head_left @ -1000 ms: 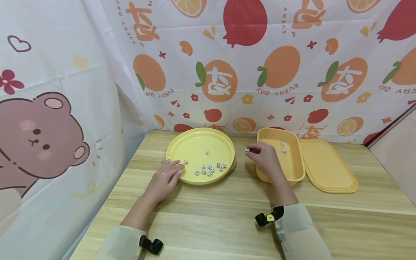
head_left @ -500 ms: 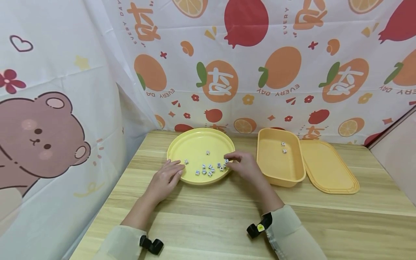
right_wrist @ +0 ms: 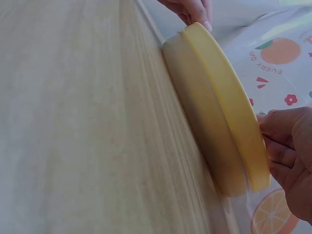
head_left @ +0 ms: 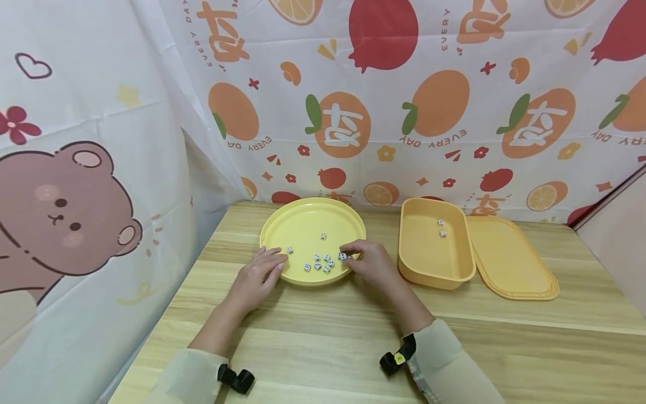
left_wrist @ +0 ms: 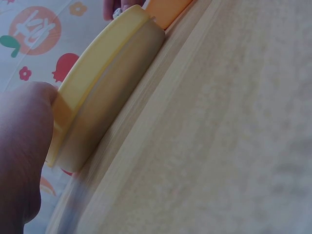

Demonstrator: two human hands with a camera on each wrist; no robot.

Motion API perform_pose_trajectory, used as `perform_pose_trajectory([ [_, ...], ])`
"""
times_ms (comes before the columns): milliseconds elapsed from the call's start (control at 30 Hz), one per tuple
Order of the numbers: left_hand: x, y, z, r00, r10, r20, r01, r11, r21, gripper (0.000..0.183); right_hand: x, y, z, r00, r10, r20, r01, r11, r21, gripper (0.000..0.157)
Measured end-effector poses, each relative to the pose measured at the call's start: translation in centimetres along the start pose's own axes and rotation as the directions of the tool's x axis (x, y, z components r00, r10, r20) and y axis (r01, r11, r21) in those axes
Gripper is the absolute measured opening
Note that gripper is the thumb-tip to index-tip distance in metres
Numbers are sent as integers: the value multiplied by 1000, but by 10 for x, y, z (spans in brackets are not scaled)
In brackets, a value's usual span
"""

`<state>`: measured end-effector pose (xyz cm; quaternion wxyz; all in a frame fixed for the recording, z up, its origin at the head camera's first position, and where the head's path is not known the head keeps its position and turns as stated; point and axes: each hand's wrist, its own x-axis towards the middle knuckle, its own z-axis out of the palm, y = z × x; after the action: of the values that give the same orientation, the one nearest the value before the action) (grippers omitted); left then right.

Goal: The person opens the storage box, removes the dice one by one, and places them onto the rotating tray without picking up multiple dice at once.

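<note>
My right hand (head_left: 373, 264) is at the right side of a round yellow tray (head_left: 298, 219), its thumb and forefinger pinching a small white die (head_left: 343, 256) just above the tray. In the left wrist view that die (left_wrist: 117, 13) shows between the fingertips, over the rim. The left hand (head_left: 254, 280) rests with relaxed fingers on the tray's left rim. Several other white dice with dark pips lie in the tray, most grouped toward the front right. One die (head_left: 323, 236) sits farther back and another (head_left: 290, 250) close to the left fingertips. The right fingers partly cover some dice.
An open orange rectangular box (head_left: 421, 247) stands right of the tray, with two dice (head_left: 442, 234) inside. Its flat lid (head_left: 515, 258) lies on the wooden table (head_left: 313, 336) farther right. A printed cloth (head_left: 383, 112) hangs behind the table.
My right hand has moved left from the box's near left side to the tray, carrying the die, and has lowered it toward the other dice. The left hand has stayed on the rim.
</note>
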<state>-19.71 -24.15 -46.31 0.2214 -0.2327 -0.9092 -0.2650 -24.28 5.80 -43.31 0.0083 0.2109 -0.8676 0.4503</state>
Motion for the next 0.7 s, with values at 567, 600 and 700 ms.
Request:
perform_pose_trajectory([
  [567, 0, 1, 0, 1000, -5, 9, 5, 1000, -2, 24, -1, 0, -10, 1000, 28, -11, -28, 1000, 7, 29],
  [600, 0, 1, 0, 1000, -5, 9, 5, 1000, -1, 24, -1, 1, -14, 999, 35, -21, -34, 999, 7, 29],
  [700, 1, 1, 0, 1000, -3, 7, 3, 1000, 0, 24, 1, 7, -30, 995, 24, -95, -27, 999, -27, 30],
])
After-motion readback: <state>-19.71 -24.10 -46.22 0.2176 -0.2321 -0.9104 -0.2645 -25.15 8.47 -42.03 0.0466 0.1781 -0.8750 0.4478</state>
